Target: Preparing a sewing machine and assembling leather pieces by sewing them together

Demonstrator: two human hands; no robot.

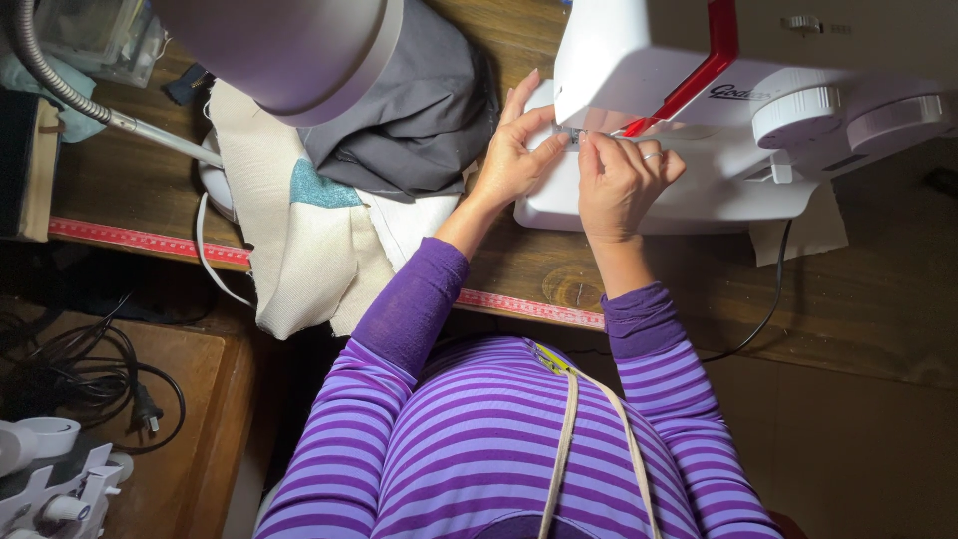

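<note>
- Needle area of the white sewing machine is where both hands are busy, under the machine head, at the far edge of the wooden table.
- Purple striped sleeves are seen nearest to the camera, with a pale tape hanging on the chest.
- Beyond them, a red measuring strip is fixed along the near edge of the table.
- The right hand is closed in a pinch; something very thin is probably held between thumb and finger, but it is too small to be told.
- The left hand is half open, its fingers laid against the machine base, the thumb directed to the needle.
- The needle area lies just at the fingertips of both hands, between them and slightly beyond.
- The step is judged to be fine work at the needle; it is done well if the hands are kept steady against the machine bed and the pinch is kept small.
- To the left, cream fabric and grey fabric are piled, well apart from the hands.
- A lamp head hangs over this pile.
</note>
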